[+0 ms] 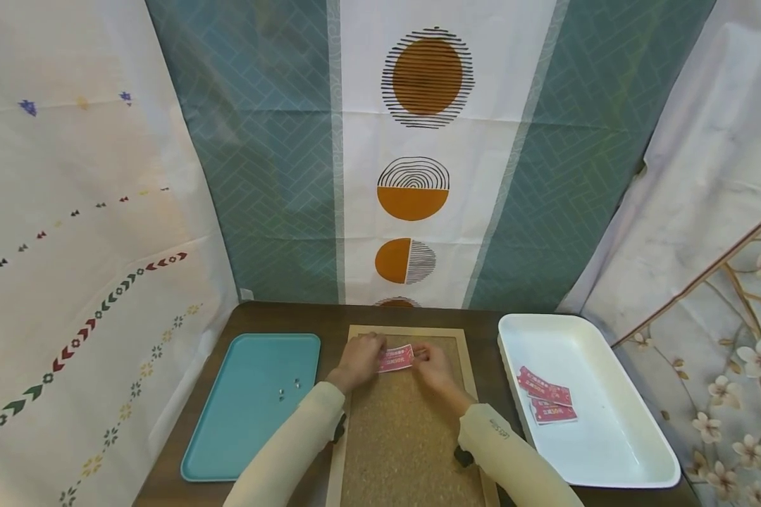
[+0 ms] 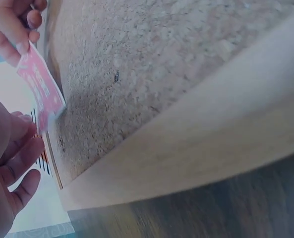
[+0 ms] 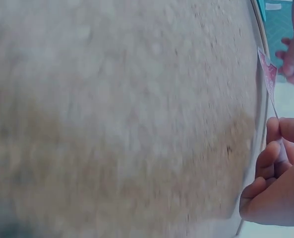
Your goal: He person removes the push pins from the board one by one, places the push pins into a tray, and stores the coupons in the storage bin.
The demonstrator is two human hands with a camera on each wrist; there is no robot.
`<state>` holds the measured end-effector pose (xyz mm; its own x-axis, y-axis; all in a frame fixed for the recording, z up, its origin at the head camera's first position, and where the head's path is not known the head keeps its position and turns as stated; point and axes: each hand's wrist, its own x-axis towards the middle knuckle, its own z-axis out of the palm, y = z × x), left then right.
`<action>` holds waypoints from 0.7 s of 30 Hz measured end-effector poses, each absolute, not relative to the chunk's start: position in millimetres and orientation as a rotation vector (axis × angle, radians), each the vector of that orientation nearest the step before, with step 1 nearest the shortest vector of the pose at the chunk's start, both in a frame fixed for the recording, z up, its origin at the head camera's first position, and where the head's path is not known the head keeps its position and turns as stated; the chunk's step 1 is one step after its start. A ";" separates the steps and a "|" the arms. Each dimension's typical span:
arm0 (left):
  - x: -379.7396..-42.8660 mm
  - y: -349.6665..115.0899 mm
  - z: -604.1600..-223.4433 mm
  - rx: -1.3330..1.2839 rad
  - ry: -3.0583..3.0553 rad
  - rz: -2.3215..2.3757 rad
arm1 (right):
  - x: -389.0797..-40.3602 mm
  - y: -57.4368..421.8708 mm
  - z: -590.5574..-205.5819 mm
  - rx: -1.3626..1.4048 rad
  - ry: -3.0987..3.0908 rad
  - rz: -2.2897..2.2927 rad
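Over the far part of a wood-framed cork board (image 1: pixel 412 436), a pink paper coupon (image 1: pixel 396 358) with white print is stretched between both hands. My right hand (image 1: pixel 434 366) pinches its right end; in the right wrist view the thumb and index finger (image 3: pixel 273 130) close on the thin paper edge. My left hand (image 1: pixel 360 360) is at the other end, fingers curled at the corner of the coupon (image 2: pixel 41 91). The paper bends slightly near that corner. The right hand (image 2: pixel 13 25) also shows at the top of the left wrist view.
To the left stands a teal tray (image 1: pixel 241 415) with several small shiny pieces (image 1: pixel 282 394). A white tray (image 1: pixel 634 451) on the right holds more pink coupons (image 1: pixel 548 389). Under everything is a dark wooden table (image 1: pixel 336 317), with a patterned cloth (image 1: pixel 292 176) hanging behind it.
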<state>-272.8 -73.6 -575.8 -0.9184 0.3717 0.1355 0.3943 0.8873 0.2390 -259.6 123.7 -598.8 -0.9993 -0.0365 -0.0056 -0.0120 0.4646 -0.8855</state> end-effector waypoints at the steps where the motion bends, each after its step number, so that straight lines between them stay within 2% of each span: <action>1: -271.8 -74.9 -576.0 -0.596 -2.963 -0.411 | -259.9 126.6 -597.1 -0.059 2.666 -1.631; 21: -260.5 -87.5 -563.8 -0.606 -2.833 -0.513 | -258.8 159.6 -567.2 -0.070 2.721 -1.543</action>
